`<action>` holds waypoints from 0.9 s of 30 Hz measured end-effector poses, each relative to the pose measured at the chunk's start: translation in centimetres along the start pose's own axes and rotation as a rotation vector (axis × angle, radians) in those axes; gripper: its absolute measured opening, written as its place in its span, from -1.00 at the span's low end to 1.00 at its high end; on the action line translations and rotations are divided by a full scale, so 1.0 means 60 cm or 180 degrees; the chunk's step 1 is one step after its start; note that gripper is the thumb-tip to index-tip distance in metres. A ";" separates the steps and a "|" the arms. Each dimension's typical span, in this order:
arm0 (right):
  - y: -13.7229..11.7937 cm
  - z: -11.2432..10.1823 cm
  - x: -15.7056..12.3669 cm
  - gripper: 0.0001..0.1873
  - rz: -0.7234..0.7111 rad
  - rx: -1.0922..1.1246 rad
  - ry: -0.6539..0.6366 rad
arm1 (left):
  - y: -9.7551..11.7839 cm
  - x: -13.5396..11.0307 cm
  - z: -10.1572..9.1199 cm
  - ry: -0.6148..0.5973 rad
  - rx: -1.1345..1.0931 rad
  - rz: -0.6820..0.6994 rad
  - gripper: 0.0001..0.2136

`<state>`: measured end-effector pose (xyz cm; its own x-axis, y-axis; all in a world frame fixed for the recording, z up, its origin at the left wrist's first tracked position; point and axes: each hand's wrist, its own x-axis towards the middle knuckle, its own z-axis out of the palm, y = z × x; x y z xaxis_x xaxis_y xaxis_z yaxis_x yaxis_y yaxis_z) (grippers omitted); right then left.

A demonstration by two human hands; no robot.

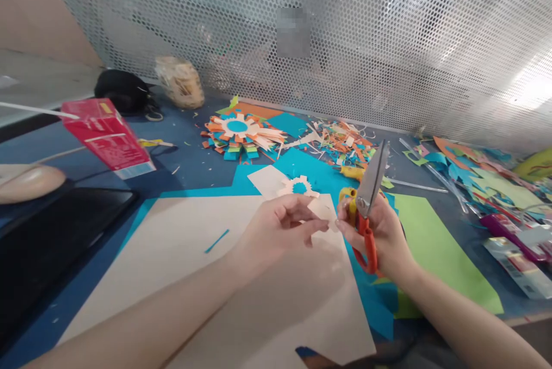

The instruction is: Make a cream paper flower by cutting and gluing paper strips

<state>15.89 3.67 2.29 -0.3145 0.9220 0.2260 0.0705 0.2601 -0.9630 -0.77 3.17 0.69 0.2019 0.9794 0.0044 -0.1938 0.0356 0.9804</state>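
Observation:
Between the thumb and fingers of my left hand (284,219) is a small cream paper piece (321,210). My right hand (386,231) is wrapped round a pair of scissors (371,182) with orange and yellow on the handles. Their blades point up and lie close together. The right fingertips are close to the paper piece; whether they touch it I cannot tell. Under my hands lies a large cream sheet (172,254), with a thin blue paper strip (216,241) on it. Just beyond my left hand is a cream notched paper ring (284,188).
Layered paper flowers (237,126) and a heap of paper scraps (345,142) lie towards the perforated metal panel (241,30). Green paper (440,260) is at right. A pink carton (110,136), a computer mouse (32,182) and a black tablet-like slab (64,248) are at left.

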 end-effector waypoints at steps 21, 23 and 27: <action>-0.001 -0.019 -0.006 -0.63 0.0864 -0.0908 -0.0752 | 0.047 -0.009 -0.030 0.1006 -0.1213 0.1139 -0.90; -0.002 -0.019 -0.007 -0.62 0.0861 -0.0925 -0.0793 | 0.048 -0.009 -0.030 0.1081 -0.1248 0.1195 -0.89; -0.006 -0.018 -0.009 -0.63 0.0886 -0.1198 -0.0823 | 0.051 -0.010 -0.025 0.1059 -0.1197 0.1127 -0.88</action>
<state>17.03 3.38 2.69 -0.4550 0.8824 -0.1200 0.5044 0.1444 -0.8513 -2.93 2.96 3.36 -0.2354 0.9520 0.1958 -0.5320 -0.2948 0.7938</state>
